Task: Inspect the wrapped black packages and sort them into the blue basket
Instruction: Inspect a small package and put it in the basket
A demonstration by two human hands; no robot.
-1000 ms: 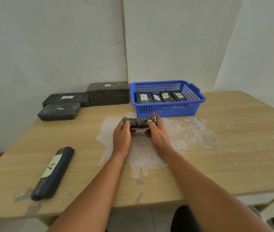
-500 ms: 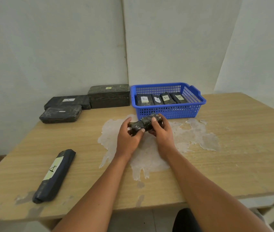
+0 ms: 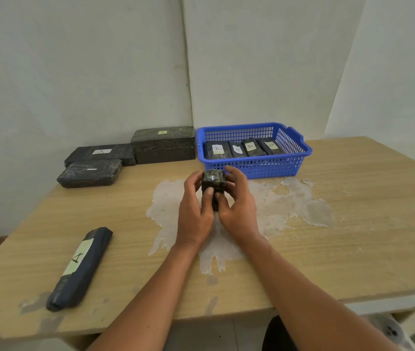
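Left hand (image 3: pixel 193 211) and right hand (image 3: pixel 237 211) hold a wrapped package (image 3: pixel 212 182) near the blue basket (image 3: pixel 272 165).

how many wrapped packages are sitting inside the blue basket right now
4, side by side in a row in the blue basket: far left, second, third, far right. More could be hidden underneath.

Four labelled packages (image 3: pixel 242 148) lie in one blue basket (image 3: pixel 295 158); one is held (image 3: pixel 212 182); four more rest on the counter (image 3: pixel 353 211): three at the far left (image 3: pixel 90 173), one near the front-left edge (image 3: pixel 79 268).

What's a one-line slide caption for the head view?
Both hands, left hand and right hand, hold a small wrapped black package above the table, before the blue basket with four labelled packages.
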